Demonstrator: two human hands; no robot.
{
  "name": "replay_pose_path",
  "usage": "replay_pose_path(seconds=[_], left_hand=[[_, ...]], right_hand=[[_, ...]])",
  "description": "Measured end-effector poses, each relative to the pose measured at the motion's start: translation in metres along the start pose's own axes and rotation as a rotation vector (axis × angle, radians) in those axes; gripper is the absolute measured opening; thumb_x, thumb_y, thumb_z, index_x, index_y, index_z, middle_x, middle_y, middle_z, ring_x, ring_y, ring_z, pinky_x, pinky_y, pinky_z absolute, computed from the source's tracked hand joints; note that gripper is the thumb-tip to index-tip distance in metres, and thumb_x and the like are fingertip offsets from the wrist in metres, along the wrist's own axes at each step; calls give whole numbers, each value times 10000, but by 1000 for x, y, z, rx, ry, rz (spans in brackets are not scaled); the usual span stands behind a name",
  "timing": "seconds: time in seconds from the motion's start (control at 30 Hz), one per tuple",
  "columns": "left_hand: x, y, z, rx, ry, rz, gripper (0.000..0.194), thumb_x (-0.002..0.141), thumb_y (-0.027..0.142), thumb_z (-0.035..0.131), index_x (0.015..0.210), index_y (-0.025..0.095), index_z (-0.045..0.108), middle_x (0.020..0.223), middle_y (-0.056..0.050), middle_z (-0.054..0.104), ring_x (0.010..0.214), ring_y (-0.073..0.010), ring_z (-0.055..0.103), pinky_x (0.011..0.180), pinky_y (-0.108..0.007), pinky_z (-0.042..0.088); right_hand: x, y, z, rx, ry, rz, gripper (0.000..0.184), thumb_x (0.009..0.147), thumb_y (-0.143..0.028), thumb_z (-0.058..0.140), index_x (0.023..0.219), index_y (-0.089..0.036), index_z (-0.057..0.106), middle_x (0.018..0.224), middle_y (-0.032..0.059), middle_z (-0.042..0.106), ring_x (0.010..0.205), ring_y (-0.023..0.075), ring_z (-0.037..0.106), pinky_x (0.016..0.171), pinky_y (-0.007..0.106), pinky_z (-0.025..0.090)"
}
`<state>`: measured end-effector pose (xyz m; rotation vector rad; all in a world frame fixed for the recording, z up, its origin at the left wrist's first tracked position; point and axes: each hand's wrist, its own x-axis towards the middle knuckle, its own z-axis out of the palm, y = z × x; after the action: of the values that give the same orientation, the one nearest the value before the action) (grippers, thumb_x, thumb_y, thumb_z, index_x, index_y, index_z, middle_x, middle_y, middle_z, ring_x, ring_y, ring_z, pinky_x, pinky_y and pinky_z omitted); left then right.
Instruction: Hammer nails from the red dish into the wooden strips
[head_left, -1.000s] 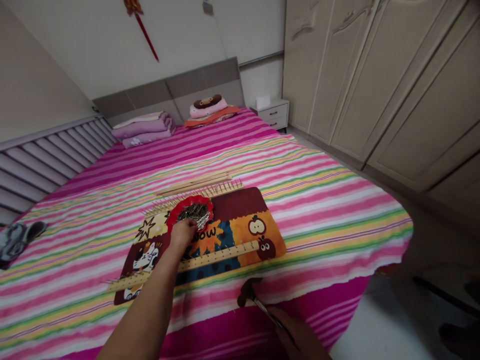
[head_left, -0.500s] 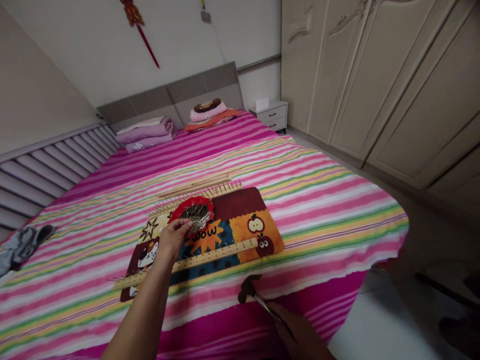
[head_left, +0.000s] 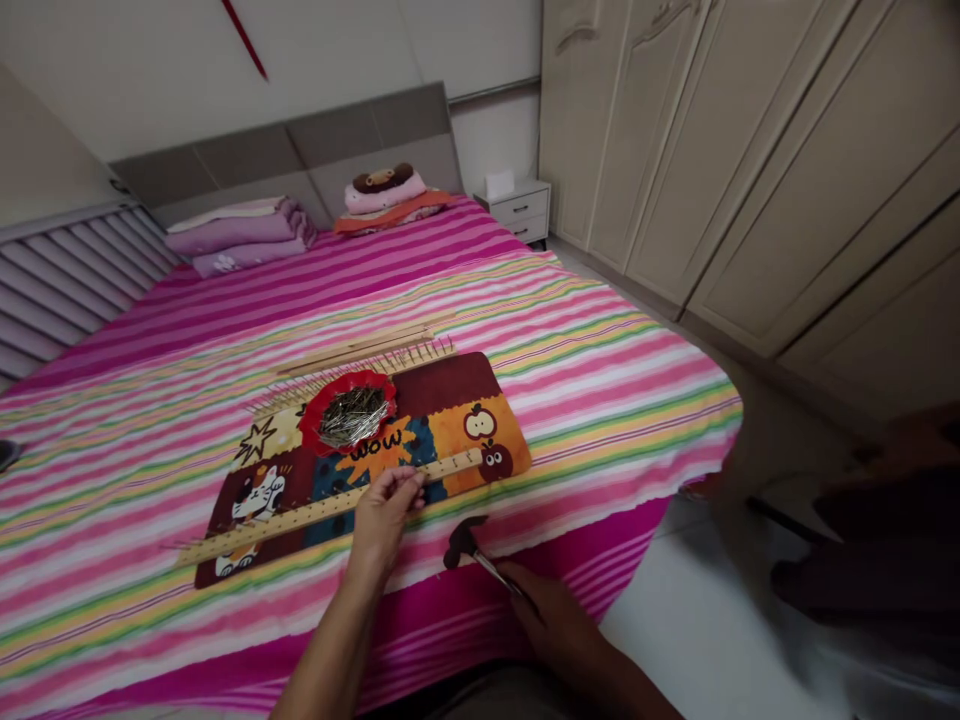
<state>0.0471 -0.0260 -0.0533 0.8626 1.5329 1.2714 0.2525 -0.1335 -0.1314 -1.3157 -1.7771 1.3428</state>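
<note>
My left hand (head_left: 391,500) is closed in a pinch over the front wooden strip (head_left: 322,517); whatever is between its fingertips is too small to make out. Small dark dots run along this strip, and thin nails jut out at its left end. In my right hand (head_left: 536,605) is a hammer (head_left: 466,545), gripped by its handle, its dark head just above the bed in front of the strip. Behind my left hand stands a red scalloped bowl (head_left: 311,425) heaped with loose metal nails (head_left: 356,415). Strip and bowl rest on a printed mat (head_left: 442,400).
Behind the bowl lies a second wooden strip (head_left: 420,357) bristling with upright nails, with bare wooden strips (head_left: 360,345) beyond it. All lie on a bed with a striped sheet (head_left: 600,400). Folded bedding (head_left: 240,240) sits near the headboard (head_left: 247,165). A wardrobe (head_left: 712,150) stands to the right.
My left hand has left the nails in the red bowl and come forward and right to the wooden strip. The right hand still holds the hammer. The camera view has shifted.
</note>
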Motion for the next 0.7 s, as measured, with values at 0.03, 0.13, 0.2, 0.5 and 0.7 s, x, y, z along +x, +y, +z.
replay_pose_path(seconds=[0.03, 0.13, 0.2, 0.5, 0.7], left_hand=[[1, -5, 3, 3, 10, -5, 409, 414, 412, 802, 679, 147, 636, 575, 33, 603, 505, -80, 536, 504, -209, 470], [6, -18, 11, 17, 35, -14, 425, 436, 440, 783, 709, 146, 643, 606, 14, 628, 531, -97, 558, 519, -226, 478], [8, -24, 14, 28, 46, 1, 426, 462, 458, 766, 729, 148, 650, 616, 9, 630, 539, -103, 559, 516, -229, 473], [9, -39, 21, 148, 123, 116, 367, 609, 467, 684, 817, 164, 668, 656, 22, 601, 488, -73, 478, 478, -209, 420], [4, -36, 26, 154, 163, 115, 378, 614, 476, 665, 822, 160, 662, 709, 1, 620, 493, -75, 476, 473, -217, 439]], right_hand=[[0, -1, 0, 4, 2, 0, 405, 874, -200, 424, 1260, -248, 536, 1155, 38, 678, 1001, 209, 643, 879, 302, 466], [0, -3, -1, 28, 0, -17, 418, 867, -170, 421, 1259, -258, 538, 1176, 31, 668, 1033, 202, 632, 899, 299, 459], [0, -4, -1, 30, 1, -25, 437, 860, -150, 422, 1268, -263, 530, 1204, 29, 653, 1055, 200, 621, 911, 302, 455], [0, -3, -1, 1, 6, 4, 419, 864, -163, 433, 1264, -233, 537, 1167, 49, 670, 1009, 206, 639, 903, 314, 463], [0, -3, -1, 11, -1, -2, 423, 862, -162, 433, 1266, -238, 532, 1180, 42, 662, 1024, 204, 631, 903, 310, 461]])
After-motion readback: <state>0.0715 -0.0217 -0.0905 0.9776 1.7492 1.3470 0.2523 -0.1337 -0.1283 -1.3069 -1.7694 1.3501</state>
